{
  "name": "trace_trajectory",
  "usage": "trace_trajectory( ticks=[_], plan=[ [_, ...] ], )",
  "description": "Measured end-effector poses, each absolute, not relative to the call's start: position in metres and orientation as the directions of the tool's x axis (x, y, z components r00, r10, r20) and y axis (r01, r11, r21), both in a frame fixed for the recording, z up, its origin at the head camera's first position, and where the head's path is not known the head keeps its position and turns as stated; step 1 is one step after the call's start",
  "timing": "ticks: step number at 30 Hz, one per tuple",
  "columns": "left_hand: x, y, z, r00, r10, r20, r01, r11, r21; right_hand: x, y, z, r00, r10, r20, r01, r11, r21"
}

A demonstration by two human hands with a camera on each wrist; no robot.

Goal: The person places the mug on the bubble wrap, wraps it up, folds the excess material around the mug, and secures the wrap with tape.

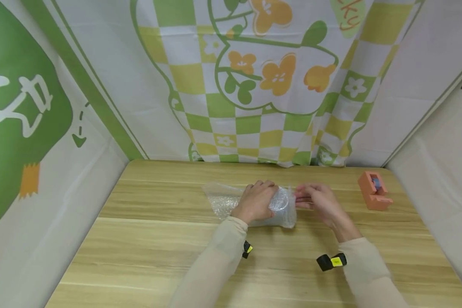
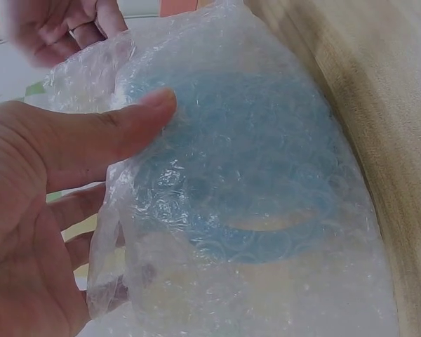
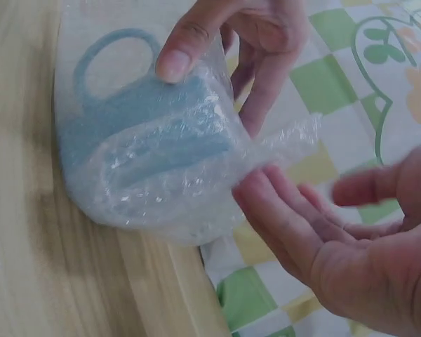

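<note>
A light blue mug (image 3: pixel 133 105) with a loop handle lies on its side, wrapped in clear bubble wrap (image 1: pixel 219 203). My left hand (image 1: pixel 256 201) grips the wrapped mug, its thumb across the top and its fingers on the far side, as the left wrist view shows. At the mug's right end is my right hand (image 1: pixel 321 203). Its fairly straight fingers touch the loose edge of the wrap, and its thumb stands apart from them in the right wrist view. A spare length of wrap spreads out to the left of the mug.
An orange tape dispenser (image 1: pixel 373 192) with a roll in it stands at the table's right rear. The wooden table (image 1: pixel 158 256) ends at the back against a hanging cloth (image 1: pixel 254 128) with green and yellow checks. Printed cloth walls rise on both sides.
</note>
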State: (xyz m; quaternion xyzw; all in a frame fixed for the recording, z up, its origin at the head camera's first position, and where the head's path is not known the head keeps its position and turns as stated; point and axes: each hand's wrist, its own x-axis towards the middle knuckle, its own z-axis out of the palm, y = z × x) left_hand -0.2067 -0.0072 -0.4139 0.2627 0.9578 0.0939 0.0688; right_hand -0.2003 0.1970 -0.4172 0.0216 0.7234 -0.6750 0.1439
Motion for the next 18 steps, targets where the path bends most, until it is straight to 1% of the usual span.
trace_trajectory(
  ticks=[4,8,13,18],
  plan=[
    [-0.207,-0.009,-0.416,-0.848,0.526,-0.064,0.501,0.835,0.227,-0.199,0.201,-0.424,-0.960,-0.215,-0.181,0.155,0.135,-0.979],
    [-0.208,-0.011,-0.418,-0.844,0.534,-0.045,0.508,0.824,0.251,-0.199,0.199,-0.432,-0.975,-0.195,-0.105,0.058,0.236,-0.970],
    [-0.210,-0.014,-0.422,-0.846,0.532,-0.025,0.498,0.807,0.318,-0.201,0.189,-0.436,-0.988,-0.153,0.014,-0.075,0.401,-0.913],
    [-0.211,-0.018,-0.425,-0.854,0.520,-0.001,0.482,0.793,0.373,-0.202,0.185,-0.438,-0.985,-0.156,0.075,-0.144,0.505,-0.851]
  ],
)
